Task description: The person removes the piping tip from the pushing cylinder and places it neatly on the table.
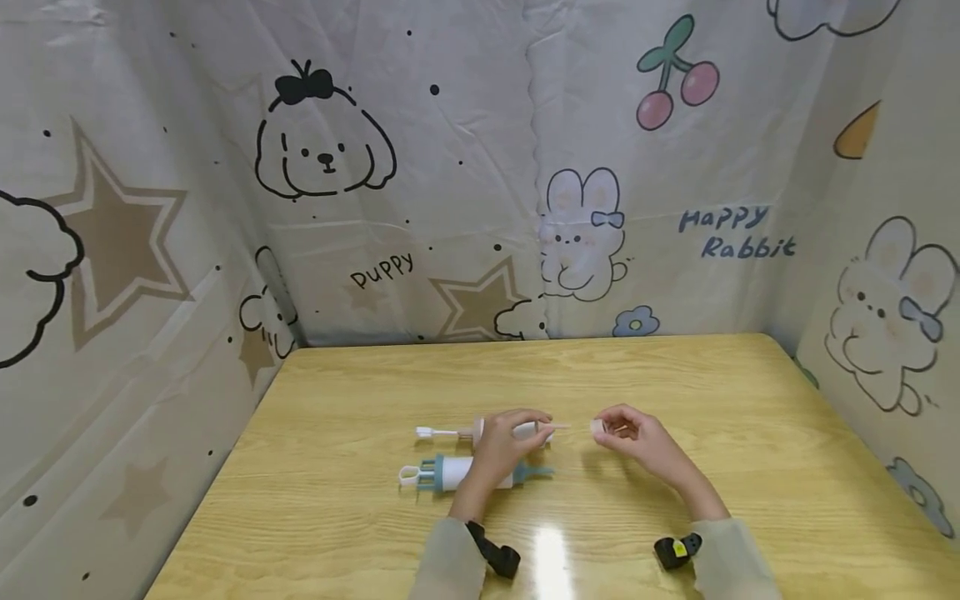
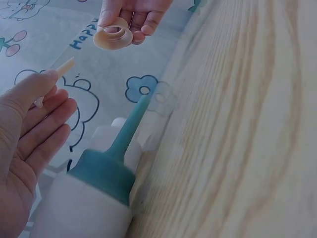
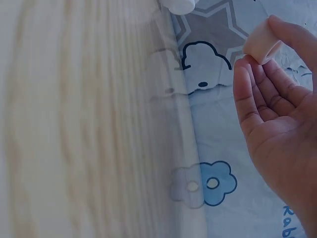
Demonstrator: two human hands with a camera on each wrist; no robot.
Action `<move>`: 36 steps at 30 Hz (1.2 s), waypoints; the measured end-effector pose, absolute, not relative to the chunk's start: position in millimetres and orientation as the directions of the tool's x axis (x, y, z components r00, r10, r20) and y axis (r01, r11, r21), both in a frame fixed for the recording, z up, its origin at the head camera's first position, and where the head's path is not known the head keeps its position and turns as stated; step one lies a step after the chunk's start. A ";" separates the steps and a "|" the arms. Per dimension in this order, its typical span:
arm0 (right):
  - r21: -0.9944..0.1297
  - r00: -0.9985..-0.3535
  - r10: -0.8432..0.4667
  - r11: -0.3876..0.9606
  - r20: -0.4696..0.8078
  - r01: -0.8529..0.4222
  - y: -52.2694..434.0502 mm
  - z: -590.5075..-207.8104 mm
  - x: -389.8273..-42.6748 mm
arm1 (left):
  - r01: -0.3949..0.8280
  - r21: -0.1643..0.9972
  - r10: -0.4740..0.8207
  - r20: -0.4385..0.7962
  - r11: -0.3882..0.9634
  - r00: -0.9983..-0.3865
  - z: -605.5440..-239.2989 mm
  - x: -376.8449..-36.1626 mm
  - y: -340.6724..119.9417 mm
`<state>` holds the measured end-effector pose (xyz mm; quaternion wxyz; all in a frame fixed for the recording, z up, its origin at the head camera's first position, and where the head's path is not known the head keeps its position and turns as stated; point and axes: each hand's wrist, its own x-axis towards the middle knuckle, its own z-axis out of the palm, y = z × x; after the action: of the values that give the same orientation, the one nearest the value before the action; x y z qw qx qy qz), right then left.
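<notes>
Right hand (image 1: pixel 630 433) pinches a small pale pink ring cap (image 1: pixel 597 427) between thumb and fingertips (image 3: pixel 247 67), held just off the tip of the pink feeder syringe (image 1: pixel 525 431). Left hand (image 1: pixel 504 446) curls its fingers (image 2: pixel 39 116) around that syringe's barrel, its narrow nozzle poking out beyond them toward the cap. Just below the left hand's knuckles lies a teal-tipped feeder syringe (image 1: pixel 450 473) on the wooden table (image 1: pixel 375 533), backed by a cartoon-printed cloth (image 1: pixel 450 167).

I see a pink-capped feeder syringe (image 1: pixel 517 431) held level just above the worktop, and its detached peach ring cap (image 2: pixel 113 35) pinched just beside its tip.
</notes>
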<state>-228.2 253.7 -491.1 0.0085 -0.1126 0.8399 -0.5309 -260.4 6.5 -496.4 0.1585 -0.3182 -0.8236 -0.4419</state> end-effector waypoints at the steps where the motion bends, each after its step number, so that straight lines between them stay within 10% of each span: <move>1: -0.893 -0.976 -0.193 0.415 0.104 -0.177 256.0 -491.0 -227.9 | 0.670 0.624 0.384 0.550 0.402 -0.742 -497.1 -261.0 8.1; 36: -0.807 -0.990 -0.118 0.576 0.078 -0.132 321.5 -491.6 -218.8 | 0.681 0.605 0.433 0.528 0.412 -0.731 -500.9 -258.6 57.8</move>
<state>-218.8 321.5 -491.6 -0.0078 -0.0705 0.8877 -0.4550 -258.6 57.8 -500.9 0.1463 -0.3366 -0.8274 -0.4251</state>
